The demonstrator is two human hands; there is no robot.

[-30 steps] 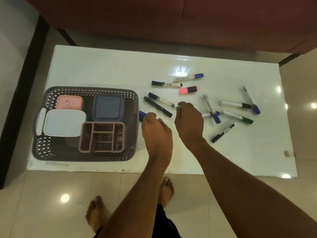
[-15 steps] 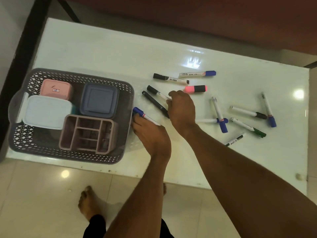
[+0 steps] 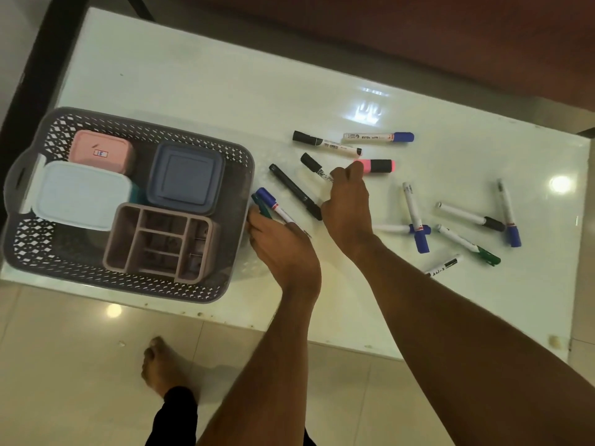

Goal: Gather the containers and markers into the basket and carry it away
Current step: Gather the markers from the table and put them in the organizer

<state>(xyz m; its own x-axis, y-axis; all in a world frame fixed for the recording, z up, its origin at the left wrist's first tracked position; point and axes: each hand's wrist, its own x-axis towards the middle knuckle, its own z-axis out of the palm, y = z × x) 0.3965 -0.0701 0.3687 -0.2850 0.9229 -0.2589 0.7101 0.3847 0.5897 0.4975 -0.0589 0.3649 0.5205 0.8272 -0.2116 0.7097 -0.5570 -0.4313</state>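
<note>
A grey perforated basket (image 3: 240,156) stands at the table's left end. Inside it are a pink box (image 3: 101,151), a pale blue lidded box (image 3: 80,194), a dark blue lidded box (image 3: 186,177) and a mauve divided organizer (image 3: 161,241). My left hand (image 3: 283,249) rests just right of the basket, shut on a blue-capped marker (image 3: 272,202) and a green marker (image 3: 259,206). My right hand (image 3: 349,204) lies over a black-capped marker (image 3: 314,165), fingertips touching it, next to an all-black marker (image 3: 293,189). Several more markers lie scattered to the right.
A pink highlighter (image 3: 378,165) lies just past my right fingertips. The white glossy table (image 3: 193,82) stands before a dark red sofa (image 3: 418,33). My bare foot (image 3: 161,365) is on the tiled floor below the table's near edge.
The view shifted closer and leftward. My left hand now holds a green marker beside the blue-capped one. My right hand moved up over the black-capped marker toward the pink highlighter.
</note>
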